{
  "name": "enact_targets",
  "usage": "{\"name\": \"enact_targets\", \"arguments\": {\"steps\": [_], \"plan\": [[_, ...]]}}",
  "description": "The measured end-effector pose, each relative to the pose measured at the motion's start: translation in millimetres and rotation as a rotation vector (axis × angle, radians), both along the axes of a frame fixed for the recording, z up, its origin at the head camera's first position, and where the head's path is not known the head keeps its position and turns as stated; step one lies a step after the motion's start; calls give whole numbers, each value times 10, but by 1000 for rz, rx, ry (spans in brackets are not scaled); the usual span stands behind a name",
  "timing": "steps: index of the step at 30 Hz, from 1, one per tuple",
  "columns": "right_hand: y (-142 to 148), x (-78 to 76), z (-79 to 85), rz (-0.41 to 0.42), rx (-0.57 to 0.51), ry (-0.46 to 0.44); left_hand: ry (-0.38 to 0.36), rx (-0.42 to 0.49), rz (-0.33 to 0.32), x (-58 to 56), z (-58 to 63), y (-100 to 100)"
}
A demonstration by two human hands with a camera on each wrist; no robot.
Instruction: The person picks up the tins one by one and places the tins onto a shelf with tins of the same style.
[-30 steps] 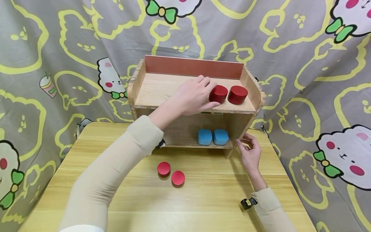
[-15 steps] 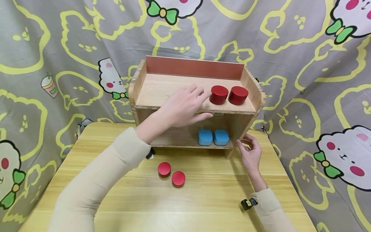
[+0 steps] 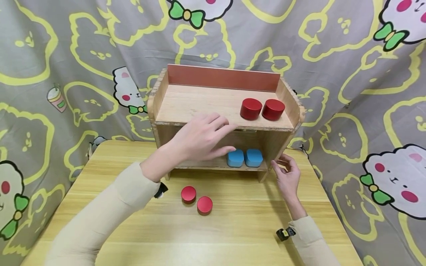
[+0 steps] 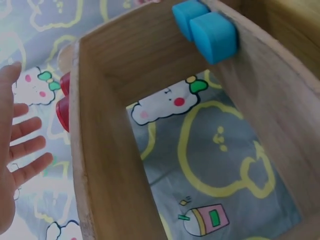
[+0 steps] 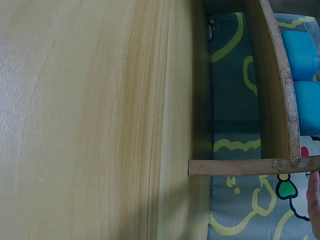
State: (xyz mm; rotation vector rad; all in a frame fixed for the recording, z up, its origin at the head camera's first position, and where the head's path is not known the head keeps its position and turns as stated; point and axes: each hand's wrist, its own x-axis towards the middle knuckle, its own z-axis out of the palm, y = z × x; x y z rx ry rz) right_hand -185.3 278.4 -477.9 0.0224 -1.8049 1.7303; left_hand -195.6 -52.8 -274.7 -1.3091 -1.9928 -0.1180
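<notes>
In front of a small two-tier wooden shelf [image 3: 196, 99], my left hand [image 3: 201, 136] hangs in the air with nothing in it, thumb and fingers spread apart. Two red cylinders [image 3: 251, 109] stand side by side on the upper tier, toward its right end. Below them, two blue rounded blocks [image 3: 235, 158] sit on the lower tier; my left thumb overlaps the left one in the head view. My right hand [image 3: 288, 175] is at the shelf's right side panel, fingers loosely bent, with a fingertip [image 5: 314, 192] right at the panel's edge.
Two more red round pieces, one at left [image 3: 188, 194] and one at right [image 3: 204, 205], lie on the wooden table [image 3: 199, 240] before the shelf. A patterned grey curtain [image 3: 332, 74] hangs behind. Side panels and a reddish back strip [image 3: 223, 77] border the upper tier.
My left hand has let go of the left red cylinder on the upper tier and drawn back down and to the left. My right hand stays at the side panel.
</notes>
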Motion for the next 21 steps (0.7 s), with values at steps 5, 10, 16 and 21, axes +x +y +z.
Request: {"name": "enact_targets", "arguments": {"steps": [5,10,16,21], "plan": [[-14,7,9,3,-8,-1,33,6,-34,50,-118,-96],[-15,22,14,-6,5,-12,33,6,-40,117,-208,-191],[-7,17,3,-9,19,-12,45,11,-43,192,-302,-322],[-2,11,5,-13,23,-10,41,4,-50,236,-432,-413]]}}
